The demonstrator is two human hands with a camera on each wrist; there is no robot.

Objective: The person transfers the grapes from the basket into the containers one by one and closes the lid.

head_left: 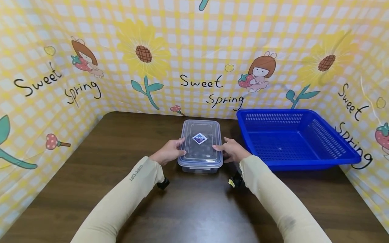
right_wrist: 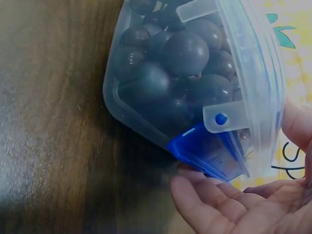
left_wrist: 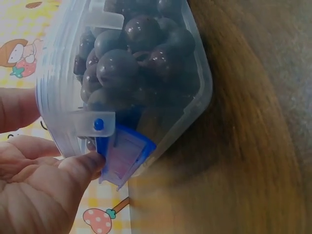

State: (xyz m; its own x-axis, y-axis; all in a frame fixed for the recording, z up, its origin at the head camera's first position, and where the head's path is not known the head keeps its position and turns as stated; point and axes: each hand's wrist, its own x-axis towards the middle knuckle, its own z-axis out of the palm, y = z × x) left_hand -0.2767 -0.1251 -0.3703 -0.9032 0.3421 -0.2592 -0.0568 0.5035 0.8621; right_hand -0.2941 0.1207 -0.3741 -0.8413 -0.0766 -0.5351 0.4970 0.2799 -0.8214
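Note:
A clear plastic food container (head_left: 202, 158) with its lid on rests on the dark table, a diamond-shaped label (head_left: 199, 138) on top. Dark round fruits (left_wrist: 117, 68) like grapes show through its walls. My left hand (head_left: 171, 151) grips the left side, thumb at the lid's edge; in the left wrist view a fingertip meets a blue-edged side latch (left_wrist: 124, 153), which angles outward. At the opposite side my right hand (head_left: 232, 150) holds the container, thumb on the lid. Its other fingers lie by another blue-edged latch (right_wrist: 207, 148) in the right wrist view, also tilted out.
A blue plastic basket (head_left: 279, 165) with slotted walls stands just right of the container. Behind the wooden table (head_left: 194, 202) hangs a yellow checked cloth (head_left: 200, 50) with printed flowers, which also lines both sides. Black wrist devices show below both sleeves.

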